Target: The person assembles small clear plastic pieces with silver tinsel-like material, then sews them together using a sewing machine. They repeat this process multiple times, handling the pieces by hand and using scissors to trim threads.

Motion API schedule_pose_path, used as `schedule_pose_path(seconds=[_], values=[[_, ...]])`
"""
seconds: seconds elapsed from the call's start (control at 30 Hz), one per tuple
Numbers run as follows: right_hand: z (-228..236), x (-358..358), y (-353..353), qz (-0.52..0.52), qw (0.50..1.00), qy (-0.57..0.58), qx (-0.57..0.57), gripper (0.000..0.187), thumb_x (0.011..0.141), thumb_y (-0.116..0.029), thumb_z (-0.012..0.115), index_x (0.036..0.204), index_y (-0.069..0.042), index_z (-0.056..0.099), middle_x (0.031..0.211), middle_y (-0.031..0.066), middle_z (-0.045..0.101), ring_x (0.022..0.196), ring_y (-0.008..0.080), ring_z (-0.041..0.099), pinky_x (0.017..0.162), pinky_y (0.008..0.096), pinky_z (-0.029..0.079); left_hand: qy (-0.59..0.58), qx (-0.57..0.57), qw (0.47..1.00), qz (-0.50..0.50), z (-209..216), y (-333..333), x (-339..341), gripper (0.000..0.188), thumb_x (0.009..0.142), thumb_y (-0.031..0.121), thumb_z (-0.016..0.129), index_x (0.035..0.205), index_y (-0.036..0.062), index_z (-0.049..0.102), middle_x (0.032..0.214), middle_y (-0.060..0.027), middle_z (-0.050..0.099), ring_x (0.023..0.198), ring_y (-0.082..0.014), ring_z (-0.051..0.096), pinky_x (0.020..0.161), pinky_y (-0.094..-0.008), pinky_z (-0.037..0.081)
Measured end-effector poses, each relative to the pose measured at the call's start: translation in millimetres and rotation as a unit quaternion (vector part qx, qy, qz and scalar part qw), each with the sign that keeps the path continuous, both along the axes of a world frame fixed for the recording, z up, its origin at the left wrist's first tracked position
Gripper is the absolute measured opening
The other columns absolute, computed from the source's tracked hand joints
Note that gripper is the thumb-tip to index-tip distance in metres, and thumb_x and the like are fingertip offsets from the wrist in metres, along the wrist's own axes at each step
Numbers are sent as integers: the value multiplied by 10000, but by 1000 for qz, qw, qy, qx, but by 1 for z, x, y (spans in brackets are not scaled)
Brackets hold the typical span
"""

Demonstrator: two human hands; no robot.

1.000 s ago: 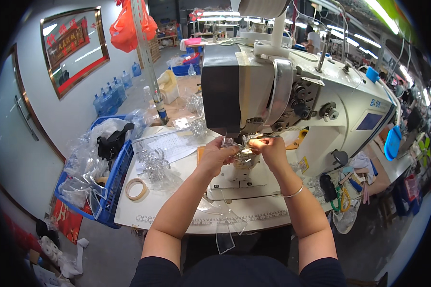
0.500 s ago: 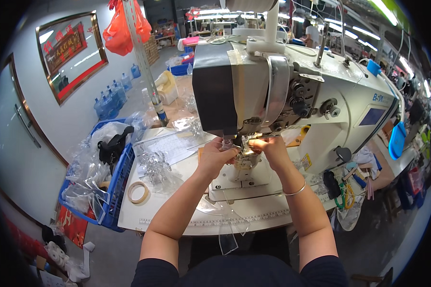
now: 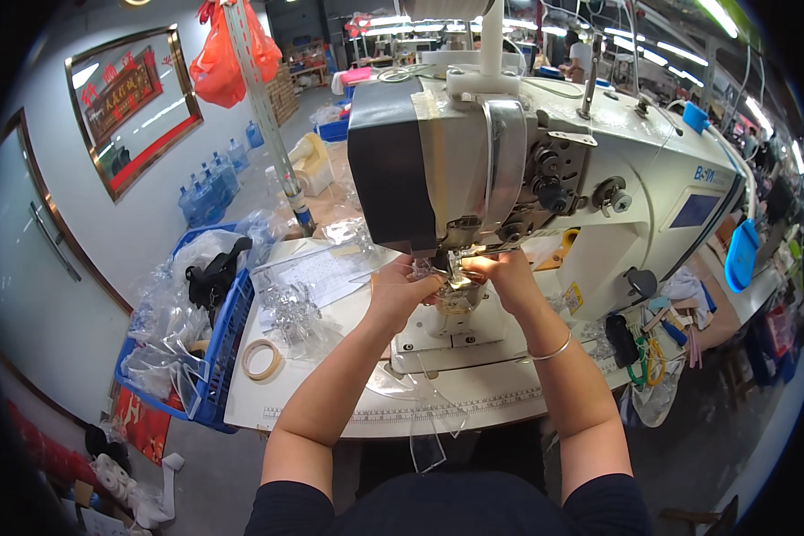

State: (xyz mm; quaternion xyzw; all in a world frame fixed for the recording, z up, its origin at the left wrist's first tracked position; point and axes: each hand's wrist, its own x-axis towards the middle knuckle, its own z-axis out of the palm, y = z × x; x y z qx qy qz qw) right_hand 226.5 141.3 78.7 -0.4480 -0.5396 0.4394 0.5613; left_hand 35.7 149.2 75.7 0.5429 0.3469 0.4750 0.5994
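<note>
A white industrial sewing machine (image 3: pixel 630 165) with a dark front cover stands before me, its needle area (image 3: pixel 456 268) lit by a small lamp. Just left of the needle, my left hand (image 3: pixel 404 288) is closed, thumb against fingers, on a shiny clear plastic piece (image 3: pixel 427 267). On the other side my right hand (image 3: pixel 504 277) is closed too, its fingertips close by the presser foot; what they pinch is too small to make out. Below the machine's post, thin clear plastic strips (image 3: pixel 427 444) hang over the table's front edge.
Crumpled clear plastic (image 3: pixel 290 313) and a tape roll (image 3: pixel 261 360) lie on the white table (image 3: pixel 330 413) at left. Beside it stands a blue basket (image 3: pixel 228 357) of plastic and a black item. Scissors with yellow handles (image 3: pixel 655 362) lie among tools at right.
The view has shifted slightly, so the machine's head sits a little further left in the picture. Both hands keep their places beside the needle, with hardly any movement.
</note>
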Motion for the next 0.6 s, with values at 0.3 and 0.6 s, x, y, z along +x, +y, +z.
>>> schedule_pose_path(seconds=[0.3,0.6], values=[[5,0,-2,1,1000,5,-4,114,715,-79,706,748,21,661,661,43,618,572,108,531,533,257,402,9,10,1000,0,-2,-3,1,351,773,94,702,1078,-14,563,879,-57,640,702,-95,612,585,-216,511],[-3,-2,7,-23,997,-63,43,114,756,-72,664,812,27,653,784,33,642,669,98,562,597,243,430,-3,14,1000,1,-7,3,3,329,779,78,685,1079,8,570,893,-59,637,727,-104,611,587,-228,500]])
